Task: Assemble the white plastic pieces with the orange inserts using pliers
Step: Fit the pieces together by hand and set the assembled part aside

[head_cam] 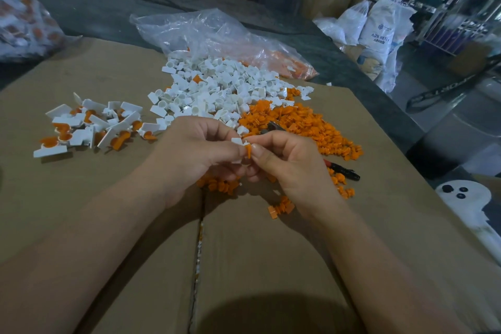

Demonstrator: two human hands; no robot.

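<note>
We see two hands meeting over the cardboard box (108, 211). The left hand (198, 152) has its fingers curled round a small white piece (236, 141), with the thumb on top. The right hand (290, 165) pinches an orange insert (248, 151) between thumb and first finger. The insert touches the white piece, and we think it is being started into its hole. Both bits are up in the air, just in front of the big heaps, not lying on the box.

We think these bits are very light and hard, like little toy parts. They will not bend much, but a thin tab could snap if squeezed too hard. They look smooth, so they could slip out of the fingers. A good place to hold the white piece is its flat tab, with the round cup left free. The orange insert is best held by its wide end so the narrow end can go in.

The pliers (343, 171) show behind the right hand, with red and black handles poking out to the right. We cannot tell if the hand touches them. We think they are for the last hard push.

Behind are a heap of white pieces (217, 84), a heap of orange inserts (298, 119) and, to the left, finished ones (89, 127). A white sack (379, 35) far off says "ABS RESI" — the rest is hidden. Other writing is too blurry to read.
</note>
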